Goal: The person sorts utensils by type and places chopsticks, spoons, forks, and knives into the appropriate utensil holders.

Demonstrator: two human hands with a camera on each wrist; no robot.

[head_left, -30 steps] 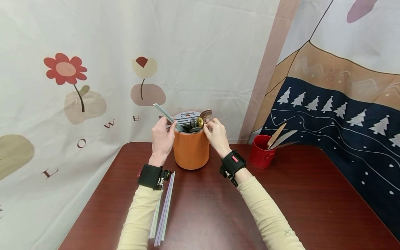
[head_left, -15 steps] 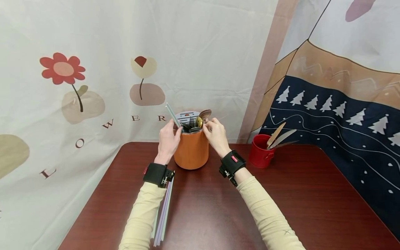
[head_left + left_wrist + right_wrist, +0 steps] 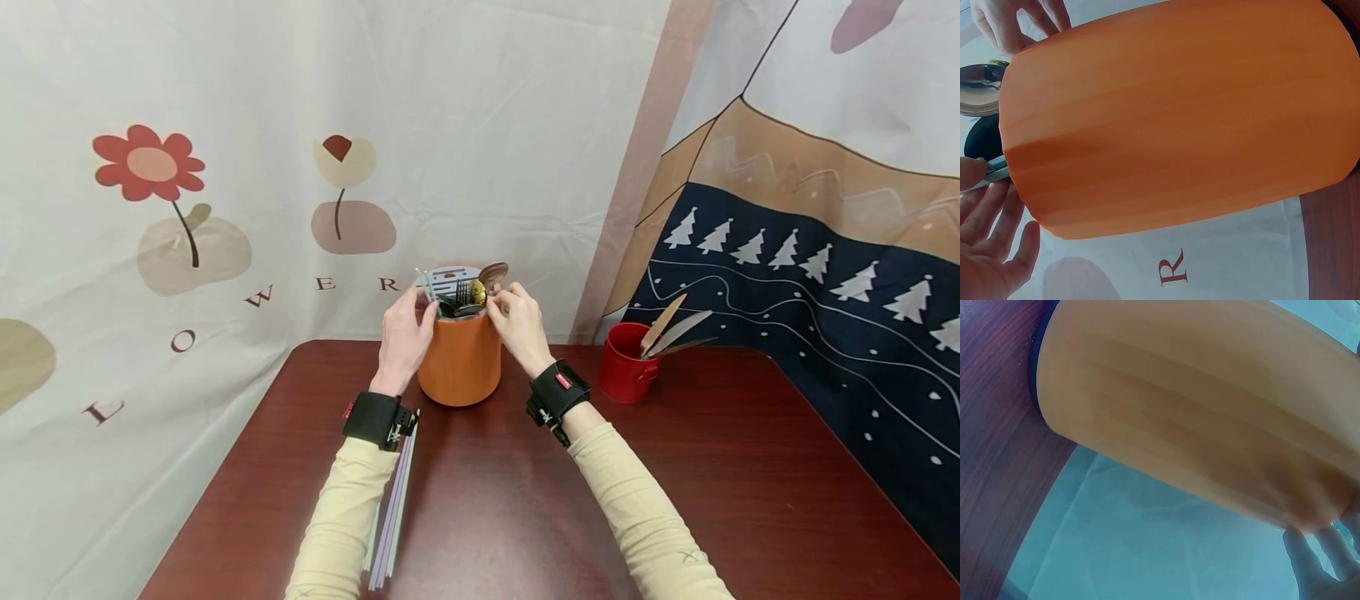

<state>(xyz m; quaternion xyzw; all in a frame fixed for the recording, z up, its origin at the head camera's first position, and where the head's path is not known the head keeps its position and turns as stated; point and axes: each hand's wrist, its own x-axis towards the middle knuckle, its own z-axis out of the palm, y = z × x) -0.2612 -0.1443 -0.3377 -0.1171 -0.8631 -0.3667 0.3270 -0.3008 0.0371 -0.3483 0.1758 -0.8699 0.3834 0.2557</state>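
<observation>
An orange utensil holder (image 3: 459,367) stands upright toward the back of the table, holding a black fork (image 3: 461,292), a bronze-coloured spoon (image 3: 493,273), a gold piece and dark utensils. At its left rim my left hand (image 3: 404,337) pinches pale green straws (image 3: 428,285), whose upper ends show above the fingers. The left wrist view has the straws (image 3: 996,170) under the thumb, with other fingertips close to the rim. My right hand (image 3: 520,325) grips the right rim between thumb and fingers; in the right wrist view its fingertips (image 3: 1294,540) lie against the holder's edge.
To the right stands a red cup (image 3: 624,371) with several knives (image 3: 678,333) leaning out of it. Purple and green straws (image 3: 392,517) lie on the table beside my left forearm. A printed cloth (image 3: 525,125) hangs behind the table.
My left hand has moved right to the holder's rim. The straws have tipped more upright, then sunk lower into the holder. My right hand stays at the right rim.
</observation>
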